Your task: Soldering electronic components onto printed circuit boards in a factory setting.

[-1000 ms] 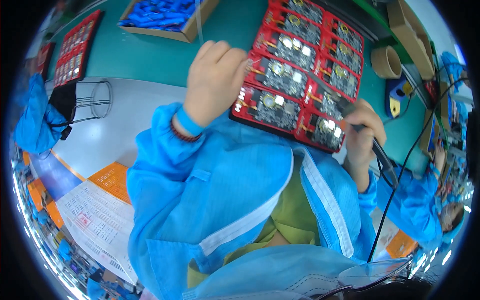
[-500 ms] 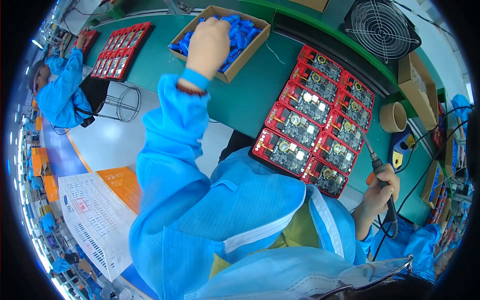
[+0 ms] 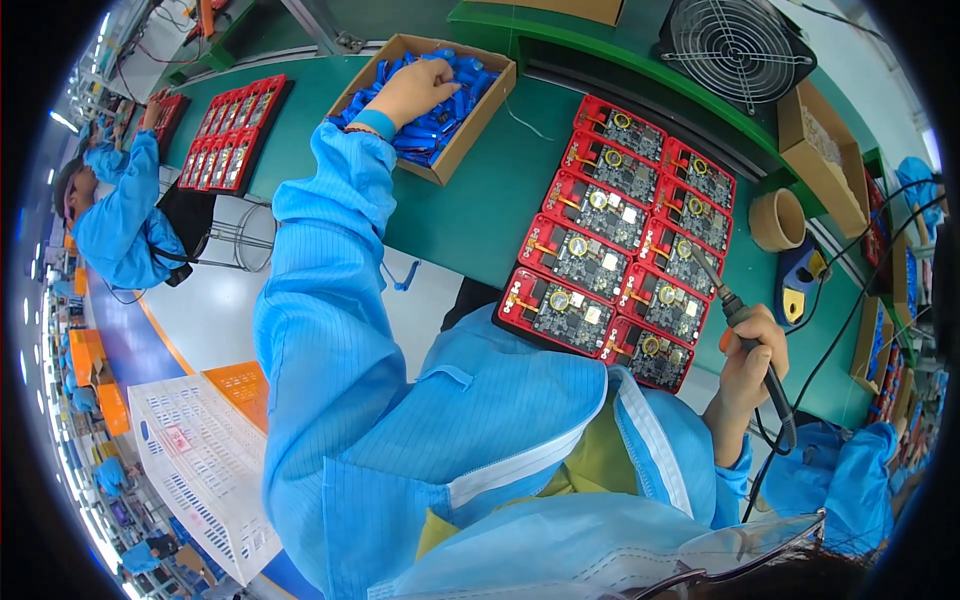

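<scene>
My left hand (image 3: 412, 92) reaches far forward into a cardboard box (image 3: 480, 125) full of small blue parts (image 3: 447, 100), fingers resting on them; whether it grips one is hidden. My right hand (image 3: 748, 362) holds a soldering iron (image 3: 738, 322) like a pen, its tip over the right side of a black tray (image 3: 517, 325) carrying several red-framed circuit boards (image 3: 590, 250). The tray lies on the green bench (image 3: 470, 215) straight ahead of me. Blue coat sleeves cover both arms.
A fan (image 3: 738, 45) stands at the back right, with a brown tape roll (image 3: 778, 219), a blue iron stand (image 3: 800, 290) and cardboard boxes (image 3: 820, 150) beside it. A second tray of red boards (image 3: 232, 130) lies far left, near a blue-coated co-worker (image 3: 120, 210). A white perforated basket (image 3: 200, 470) sits low left.
My left hand left the red board tray and stretched forward into the box of blue parts. My right hand kept the soldering iron beside the tray. The view tilted up.
</scene>
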`<state>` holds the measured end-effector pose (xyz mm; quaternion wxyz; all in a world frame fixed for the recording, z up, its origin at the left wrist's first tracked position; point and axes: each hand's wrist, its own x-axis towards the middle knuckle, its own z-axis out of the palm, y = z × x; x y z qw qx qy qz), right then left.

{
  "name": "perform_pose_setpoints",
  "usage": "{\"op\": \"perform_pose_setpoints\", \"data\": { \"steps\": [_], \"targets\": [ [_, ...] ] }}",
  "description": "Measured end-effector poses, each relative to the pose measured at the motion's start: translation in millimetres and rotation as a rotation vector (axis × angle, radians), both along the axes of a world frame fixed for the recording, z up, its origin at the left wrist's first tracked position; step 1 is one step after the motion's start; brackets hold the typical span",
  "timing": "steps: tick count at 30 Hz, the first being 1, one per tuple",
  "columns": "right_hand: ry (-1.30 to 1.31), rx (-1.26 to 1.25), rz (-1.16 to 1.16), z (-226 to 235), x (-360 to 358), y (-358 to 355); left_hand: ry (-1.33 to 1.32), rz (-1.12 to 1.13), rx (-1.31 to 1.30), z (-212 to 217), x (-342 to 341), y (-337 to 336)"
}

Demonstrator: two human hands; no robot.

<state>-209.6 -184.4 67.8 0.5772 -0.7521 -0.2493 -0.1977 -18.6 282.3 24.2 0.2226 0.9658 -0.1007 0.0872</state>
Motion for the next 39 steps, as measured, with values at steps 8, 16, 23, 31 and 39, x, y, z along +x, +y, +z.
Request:
{"op": "perform_pose_setpoints", "data": {
  "steps": [8, 16, 23, 31, 39],
  "targets": [
    [-0.02, -0.012, 0.045, -1.2, -2.8, 2.0, -0.27, 0.147, 0.003, 2.7, -13.6, 10.6],
    [0.024, 0.019, 0.02, -4.2, -2.6, -3.6, 0.222, 0.029, -1.095, 60.6, -102.2, -90.9],
    [0.07, -0.145, 0.085, 8.8, 16.4, 45.4, 0.664, -0.285, -1.201, 48.6, -162.5, -206.7],
    [-0.126, -0.094, 0.052, -2.9, 8.7, 40.3, 0.878, -0.35, -1.341, 38.8, -179.7, -249.0],
    [-0.016, -0.024, 0.169, -2.1, -0.4, 28.7, 1.09, -0.468, -1.595, 27.4, -184.8, -245.4]
  ]
}}
